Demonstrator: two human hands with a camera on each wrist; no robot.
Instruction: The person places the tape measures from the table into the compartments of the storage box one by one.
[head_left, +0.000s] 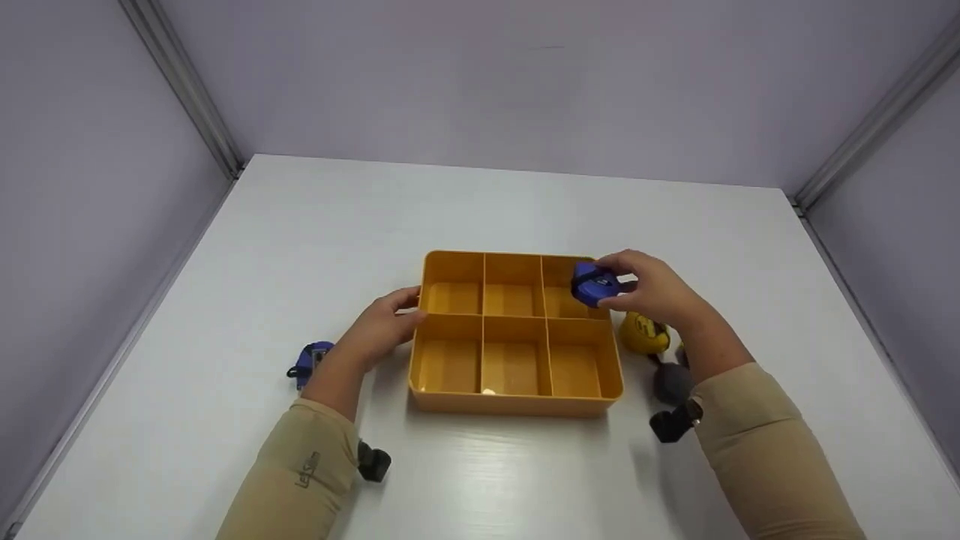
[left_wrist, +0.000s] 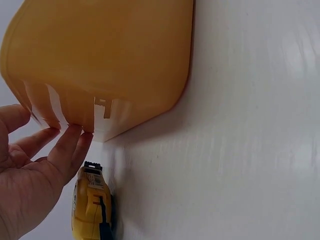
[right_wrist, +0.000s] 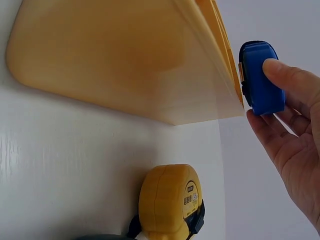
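a: any writing you can read?

b: only on the left sleeve (head_left: 307, 469), small grey letters too blurred to make out. the yellow tape measure (right_wrist: 172, 207) has a label with print, too small to read.

a: how are the hands?

b: the right hand (head_left: 654, 289) is raised over the far right corner of the yellow tray (head_left: 516, 405), its fingers (right_wrist: 280, 75) and thumb clamped on a blue tape measure (head_left: 595, 283), which is held above the tray's far right compartment, at its rim. the left hand (head_left: 379, 332) lies at the tray's left wall, fingers (left_wrist: 70, 145) straight and slightly apart, tips touching the wall.

a: and the tray?

b: six compartments in two rows of three, on the white counter (head_left: 300, 240). all that can be seen stand bare; the blue tape measure hides part of the far right one.

a: around it?

b: the yellow tape measure lies on the counter just right of the tray, under the right wrist. another blue tape measure (head_left: 310, 360) lies left of the left forearm, and something grey (head_left: 671, 382) sits near the right forearm.
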